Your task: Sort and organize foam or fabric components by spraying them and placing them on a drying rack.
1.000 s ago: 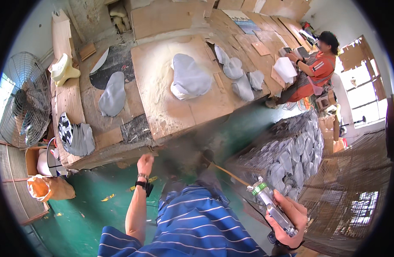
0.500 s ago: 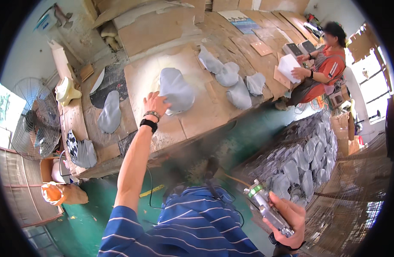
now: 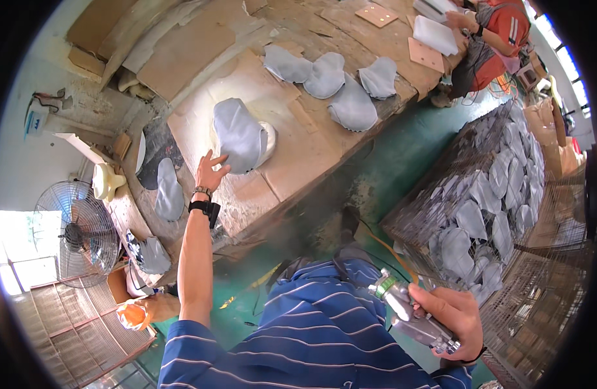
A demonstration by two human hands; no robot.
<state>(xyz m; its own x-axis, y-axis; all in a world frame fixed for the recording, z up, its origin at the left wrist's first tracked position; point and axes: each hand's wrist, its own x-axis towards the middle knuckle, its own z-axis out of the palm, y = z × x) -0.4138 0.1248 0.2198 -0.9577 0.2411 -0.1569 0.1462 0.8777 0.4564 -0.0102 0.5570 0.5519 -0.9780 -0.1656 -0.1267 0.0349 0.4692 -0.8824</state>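
Note:
On the board lies a grey seat-shaped cover (image 3: 237, 133), with the cream edge of a foam pad (image 3: 268, 139) showing at its right side. My left hand (image 3: 212, 174) is at the cover's near left edge, fingers spread and fingertips at or just touching the rim. It grips nothing that I can see. In front of my body, at the lower right, my right hand (image 3: 457, 318) is wrapped round a metal spray gun (image 3: 415, 314) with a green ring, its head pointing up and left.
Several grey covers (image 3: 353, 104) lie to the right on the cardboard-covered bench (image 3: 292, 178); another cover (image 3: 169, 189) lies left. A wire rack (image 3: 409, 223) heaped with grey pieces stands at right. A fan (image 3: 75, 233) is at left, a co-worker (image 3: 496, 48) at far right.
My view has turned and shifted. My left hand has drawn back slightly from over the cover to its edge. The pad's cream edge now shows beside the cover. The spray gun stays in my right hand.

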